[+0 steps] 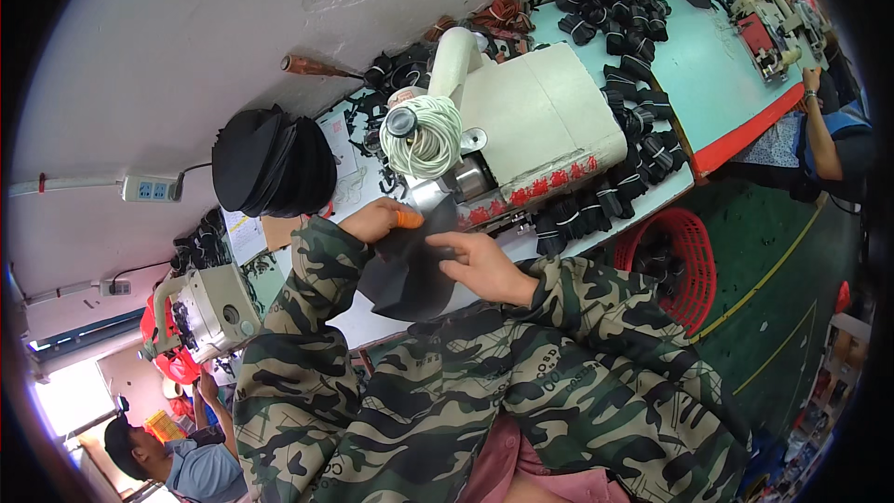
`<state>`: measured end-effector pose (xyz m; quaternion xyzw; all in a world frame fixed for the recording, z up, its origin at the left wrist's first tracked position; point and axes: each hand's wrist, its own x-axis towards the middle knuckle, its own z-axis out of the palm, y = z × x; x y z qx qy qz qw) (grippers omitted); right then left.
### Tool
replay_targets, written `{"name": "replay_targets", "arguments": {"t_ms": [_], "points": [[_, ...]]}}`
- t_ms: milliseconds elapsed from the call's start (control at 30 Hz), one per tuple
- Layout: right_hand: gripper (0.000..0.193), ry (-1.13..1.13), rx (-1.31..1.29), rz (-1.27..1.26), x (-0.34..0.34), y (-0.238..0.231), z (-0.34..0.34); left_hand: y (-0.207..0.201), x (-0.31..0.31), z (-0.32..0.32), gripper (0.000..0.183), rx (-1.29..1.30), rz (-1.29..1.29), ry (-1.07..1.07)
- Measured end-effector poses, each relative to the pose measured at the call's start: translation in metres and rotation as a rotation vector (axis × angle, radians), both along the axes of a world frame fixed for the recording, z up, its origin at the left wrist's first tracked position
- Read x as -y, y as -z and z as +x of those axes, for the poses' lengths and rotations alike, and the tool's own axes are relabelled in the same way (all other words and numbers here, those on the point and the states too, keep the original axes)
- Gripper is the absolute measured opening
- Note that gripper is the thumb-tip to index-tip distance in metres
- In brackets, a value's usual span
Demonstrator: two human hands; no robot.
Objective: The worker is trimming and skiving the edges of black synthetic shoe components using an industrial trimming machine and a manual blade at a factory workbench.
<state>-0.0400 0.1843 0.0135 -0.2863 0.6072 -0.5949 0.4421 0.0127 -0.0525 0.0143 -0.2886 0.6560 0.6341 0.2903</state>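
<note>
A dark, smooth, bent sheet piece (407, 279) lies between my hands in front of a cream-coloured machine (545, 102). My left hand (375, 221), with an orange cover on one finger, is closed on the sheet's upper left edge. On the right side, my right hand (489, 265) has its fingers against the same sheet, thumb and forefinger at its edge. The sheet's upper end reaches the machine's metal working part (454, 184). A coil of pale cord (424, 138) hangs on the machine's front.
Stacked black rounded pieces (270, 163) stand at the left. Tied black bundles (633, 121) line the bench behind and right of the machine. A red basket (689, 270) stands on the green floor. Other people sit at the far left (191, 466) and far right (829, 149).
</note>
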Motion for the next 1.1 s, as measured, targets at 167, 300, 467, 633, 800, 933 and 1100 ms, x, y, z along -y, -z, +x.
{"name": "replay_targets", "arguments": {"t_ms": [167, 300, 467, 633, 800, 933, 1100], "points": [[0.043, 0.06, 0.111, -0.03, 0.008, -0.003, 0.007, 0.016, 0.014, -0.003, 0.022, 0.078, -0.002, 0.053], [0.043, 0.07, 0.114, 0.018, 0.01, -0.003, 0.008, 0.0, 0.019, -0.02, 0.022, 0.049, 0.108, 0.032], [0.034, -0.054, -0.085, 0.019, -0.015, -0.01, -0.059, 0.0, -0.028, -0.033, 0.023, -0.373, -0.328, 0.173], [0.024, -0.283, -0.661, 0.18, -0.034, -0.035, -0.108, -0.031, -0.084, -0.013, 0.026, -0.535, -0.409, 0.224], [0.022, 0.136, -0.516, 0.122, -0.072, -0.069, -0.115, -0.039, -0.079, 0.011, 0.037, -0.228, 0.003, -0.098], [0.023, 0.443, -0.592, 0.12, -0.075, -0.055, -0.105, -0.024, -0.075, 0.001, 0.035, -0.185, 0.045, -0.008], [0.04, 0.248, -0.689, 0.108, -0.046, -0.043, -0.086, -0.028, -0.067, -0.022, 0.027, -0.105, -0.304, -0.129]]}}
